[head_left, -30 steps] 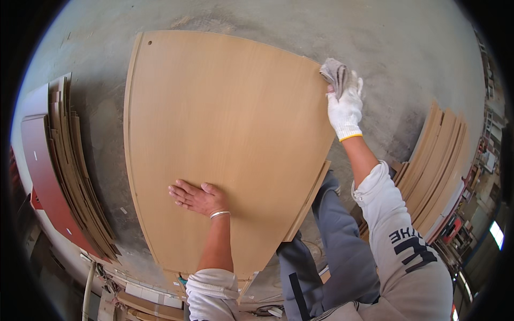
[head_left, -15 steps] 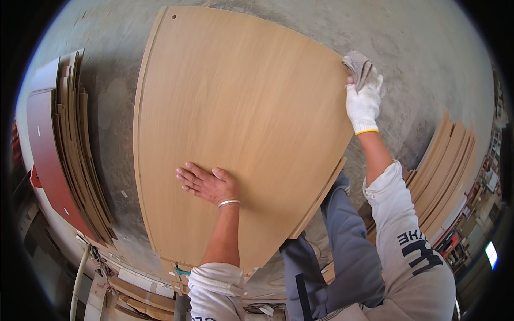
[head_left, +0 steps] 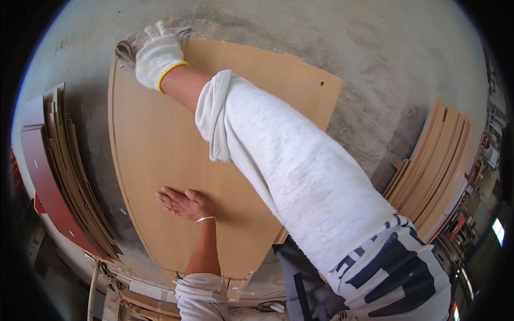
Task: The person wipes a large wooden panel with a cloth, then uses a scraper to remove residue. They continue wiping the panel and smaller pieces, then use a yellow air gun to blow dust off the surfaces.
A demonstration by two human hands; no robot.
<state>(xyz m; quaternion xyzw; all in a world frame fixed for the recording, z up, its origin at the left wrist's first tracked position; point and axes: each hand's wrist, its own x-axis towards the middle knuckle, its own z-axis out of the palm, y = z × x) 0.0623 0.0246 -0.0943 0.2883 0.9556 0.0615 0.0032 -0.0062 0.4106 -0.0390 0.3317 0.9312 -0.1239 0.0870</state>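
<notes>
A large light-brown wood-grain laminated board [head_left: 160, 155], rectangular with one drilled hole near its far right corner, lies flat on the grey concrete floor [head_left: 385, 64]. The right hand [head_left: 155, 53], in a white knitted glove with a yellow cuff, reaches across the body to the board's far left corner, its grip closed around a crumpled grey cloth [head_left: 126, 49] pressed at that corner. Its white sleeve is rolled up above the forearm and crosses over the middle of the board. The bare left hand [head_left: 184, 203], with a thin silver bangle [head_left: 204, 219] at the wrist, lies palm down on the board toward its near edge, fingers stretched flat and together, grip wide and holding nothing. On the floor to the left of the board leans a stack of thin brown panels [head_left: 75, 182] with a dark red panel [head_left: 43, 176] outermost. To the right, well apart from the board, is another stack of light-brown panels [head_left: 433, 160].
</notes>
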